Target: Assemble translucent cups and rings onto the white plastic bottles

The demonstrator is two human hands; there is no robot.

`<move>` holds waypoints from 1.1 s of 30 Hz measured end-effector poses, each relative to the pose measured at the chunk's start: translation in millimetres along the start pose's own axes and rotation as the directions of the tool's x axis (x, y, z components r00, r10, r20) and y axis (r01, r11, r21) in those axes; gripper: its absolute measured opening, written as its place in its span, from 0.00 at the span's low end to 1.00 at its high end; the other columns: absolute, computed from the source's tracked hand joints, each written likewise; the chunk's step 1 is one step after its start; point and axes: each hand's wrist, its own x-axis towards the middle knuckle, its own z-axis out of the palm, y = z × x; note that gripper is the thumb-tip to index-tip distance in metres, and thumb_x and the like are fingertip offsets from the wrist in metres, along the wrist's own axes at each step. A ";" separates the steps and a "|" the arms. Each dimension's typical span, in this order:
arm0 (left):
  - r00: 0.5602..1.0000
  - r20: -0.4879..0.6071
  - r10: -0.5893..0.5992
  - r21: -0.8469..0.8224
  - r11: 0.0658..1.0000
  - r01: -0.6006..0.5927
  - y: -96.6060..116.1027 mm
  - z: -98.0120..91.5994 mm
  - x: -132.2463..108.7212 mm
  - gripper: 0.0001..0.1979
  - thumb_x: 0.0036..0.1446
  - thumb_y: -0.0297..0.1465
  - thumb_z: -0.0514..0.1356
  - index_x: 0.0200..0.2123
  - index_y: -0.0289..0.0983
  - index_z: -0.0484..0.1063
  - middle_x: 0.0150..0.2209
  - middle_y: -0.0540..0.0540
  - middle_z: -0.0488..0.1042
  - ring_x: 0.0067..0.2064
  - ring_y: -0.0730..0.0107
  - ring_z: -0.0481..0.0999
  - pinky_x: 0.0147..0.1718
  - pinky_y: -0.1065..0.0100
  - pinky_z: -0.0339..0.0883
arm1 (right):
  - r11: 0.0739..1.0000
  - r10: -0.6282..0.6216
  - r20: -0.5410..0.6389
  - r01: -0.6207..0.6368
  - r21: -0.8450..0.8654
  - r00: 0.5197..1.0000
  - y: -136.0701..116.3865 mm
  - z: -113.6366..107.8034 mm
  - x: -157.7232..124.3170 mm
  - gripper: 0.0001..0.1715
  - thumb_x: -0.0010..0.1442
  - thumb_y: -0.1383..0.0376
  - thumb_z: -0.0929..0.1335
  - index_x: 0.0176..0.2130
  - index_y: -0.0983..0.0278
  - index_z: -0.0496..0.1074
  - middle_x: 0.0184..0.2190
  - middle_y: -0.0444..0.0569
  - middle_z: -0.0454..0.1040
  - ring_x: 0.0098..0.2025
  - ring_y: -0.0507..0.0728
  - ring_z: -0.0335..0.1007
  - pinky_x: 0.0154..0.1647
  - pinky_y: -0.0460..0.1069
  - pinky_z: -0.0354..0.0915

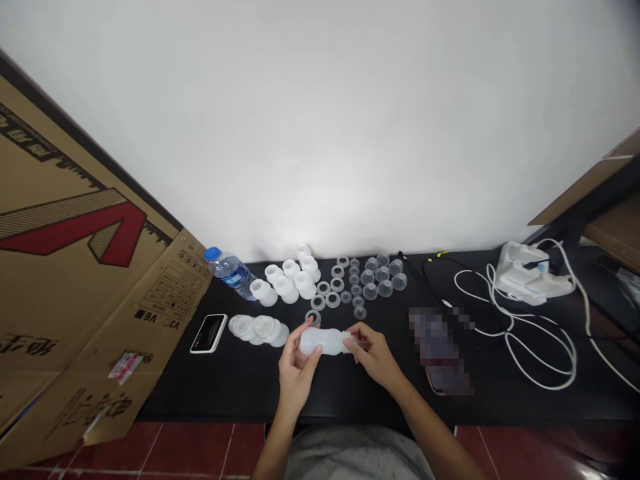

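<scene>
A small milky-white bottle (323,341) lies sideways between my two hands, above the near side of the black table. My left hand (296,360) is wrapped around its left end, with the thumb in front. At the right end, my right hand (371,352) pinches the narrow neck; a clear bit shows beside those fingers, too small to name. Just behind the left fingertips lies a grey ring (313,316). Several translucent white pieces (263,329) overlap in a row to the left. Farther back are several white bottle-shaped parts (287,288), rings (333,299), small clear discs (356,290) and clear domed caps (385,288).
A water bottle (231,272) leans beside a large cardboard box (95,267) on the left. Nearby lies a white-framed device (209,333). To the right are a blurred phone-like object (440,350), looped white cable (510,330) and a white plastic unit (530,273). A wall stands behind.
</scene>
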 end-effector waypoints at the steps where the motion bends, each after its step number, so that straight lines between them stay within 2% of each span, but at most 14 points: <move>1: 1.000 0.009 -0.001 -0.012 1.000 0.001 -0.2 0.2 -0.2 0.26 0.63 0.40 0.72 0.61 0.41 0.75 0.66 0.34 0.76 0.63 0.44 0.80 0.62 0.47 0.76 | 1.000 0.027 0.006 -0.027 0.001 1.000 2.5 0.5 -0.1 0.22 0.69 0.45 0.73 0.41 0.61 0.78 0.28 0.45 0.77 0.25 0.53 0.70 0.25 0.46 0.66; 4: 1.000 -0.002 0.007 -0.034 0.999 -0.007 -3.1 0.5 -0.5 0.26 0.62 0.40 0.73 0.61 0.41 0.75 0.64 0.34 0.78 0.63 0.45 0.81 0.60 0.49 0.78 | 0.998 0.060 0.018 -0.061 0.026 0.998 6.2 1.6 -0.4 0.24 0.70 0.44 0.71 0.42 0.62 0.77 0.25 0.42 0.75 0.20 0.51 0.67 0.22 0.46 0.64; 6: 0.999 -0.041 0.013 -0.032 0.999 -0.014 -6.1 -0.1 0.0 0.26 0.61 0.40 0.74 0.60 0.41 0.75 0.62 0.35 0.80 0.61 0.46 0.82 0.59 0.51 0.78 | 0.998 0.033 0.002 -0.033 0.057 0.999 4.7 1.7 -0.6 0.23 0.68 0.45 0.73 0.48 0.61 0.77 0.29 0.42 0.75 0.23 0.51 0.69 0.24 0.46 0.66; 8: 0.997 -0.081 -0.004 -0.009 1.000 0.003 -8.7 -1.3 1.0 0.26 0.60 0.41 0.74 0.58 0.40 0.76 0.59 0.36 0.82 0.60 0.48 0.83 0.59 0.52 0.78 | 0.996 -0.014 -0.010 0.015 0.086 1.000 1.3 1.6 -0.9 0.26 0.65 0.48 0.77 0.55 0.58 0.76 0.33 0.43 0.76 0.27 0.52 0.71 0.28 0.47 0.69; 10: 0.994 -0.104 -0.031 0.020 0.999 0.033 -10.0 -2.6 2.1 0.26 0.60 0.42 0.74 0.57 0.39 0.77 0.57 0.36 0.83 0.58 0.48 0.83 0.59 0.53 0.77 | 0.995 -0.051 -0.010 0.052 0.090 0.999 -2.0 1.2 -1.3 0.29 0.63 0.51 0.78 0.59 0.56 0.75 0.36 0.43 0.77 0.32 0.54 0.72 0.33 0.48 0.70; 15: 0.994 -0.098 -0.044 0.011 0.999 0.045 -10.7 -3.6 4.2 0.26 0.62 0.44 0.72 0.59 0.40 0.77 0.60 0.35 0.81 0.58 0.47 0.83 0.55 0.54 0.80 | 0.998 -0.041 0.009 0.041 0.045 0.999 -2.9 -0.2 -1.3 0.24 0.64 0.52 0.78 0.55 0.56 0.77 0.39 0.45 0.80 0.35 0.55 0.74 0.38 0.50 0.70; 21: 0.996 -0.081 0.026 0.039 0.999 -0.023 -9.8 -2.7 3.7 0.25 0.62 0.42 0.73 0.59 0.41 0.76 0.62 0.36 0.79 0.65 0.48 0.79 0.65 0.50 0.72 | 1.000 -0.003 -0.026 0.003 0.000 1.000 2.4 -1.1 -0.3 0.20 0.65 0.50 0.77 0.49 0.58 0.77 0.37 0.45 0.81 0.36 0.57 0.76 0.38 0.50 0.70; 25: 0.998 -0.054 0.024 0.028 0.999 -0.023 -8.5 -1.0 1.5 0.24 0.63 0.40 0.72 0.59 0.41 0.75 0.63 0.35 0.78 0.67 0.48 0.77 0.66 0.50 0.71 | 0.999 -0.005 -0.044 0.007 0.052 0.999 3.6 -0.7 0.4 0.20 0.64 0.49 0.77 0.46 0.59 0.77 0.38 0.45 0.80 0.36 0.56 0.76 0.37 0.49 0.70; 27: 0.998 -0.054 -0.019 -0.011 1.000 0.018 -8.4 0.5 1.2 0.27 0.62 0.42 0.72 0.60 0.40 0.74 0.62 0.34 0.79 0.64 0.47 0.79 0.60 0.52 0.78 | 0.994 -0.019 -0.052 0.025 0.107 0.998 3.6 -0.5 0.9 0.21 0.63 0.49 0.78 0.47 0.58 0.76 0.41 0.46 0.80 0.38 0.57 0.77 0.40 0.50 0.72; 29: 0.994 -0.066 -0.082 -0.050 0.996 0.079 -8.5 1.7 2.1 0.29 0.61 0.44 0.73 0.61 0.39 0.73 0.59 0.34 0.81 0.57 0.47 0.84 0.48 0.56 0.84 | 0.988 -0.039 -0.061 0.048 0.150 0.997 3.6 -0.6 1.3 0.23 0.62 0.51 0.79 0.50 0.57 0.77 0.45 0.47 0.80 0.41 0.58 0.77 0.44 0.51 0.73; 31: 0.988 -0.085 -0.132 -0.060 0.990 0.128 -8.3 1.9 3.7 0.30 0.60 0.47 0.73 0.59 0.38 0.75 0.54 0.36 0.82 0.50 0.49 0.86 0.38 0.61 0.85 | 0.983 -0.053 -0.061 0.062 0.173 0.997 3.9 -0.8 1.5 0.24 0.62 0.51 0.80 0.53 0.56 0.77 0.48 0.49 0.79 0.43 0.58 0.77 0.45 0.51 0.74; 33: 0.982 -0.103 -0.159 -0.043 0.987 0.155 -7.5 1.1 5.2 0.29 0.59 0.49 0.73 0.56 0.36 0.77 0.50 0.37 0.83 0.46 0.51 0.87 0.35 0.62 0.84 | 0.981 -0.058 -0.053 0.067 0.183 0.997 4.6 -1.1 1.3 0.26 0.62 0.52 0.80 0.56 0.55 0.77 0.50 0.49 0.79 0.42 0.57 0.77 0.45 0.51 0.74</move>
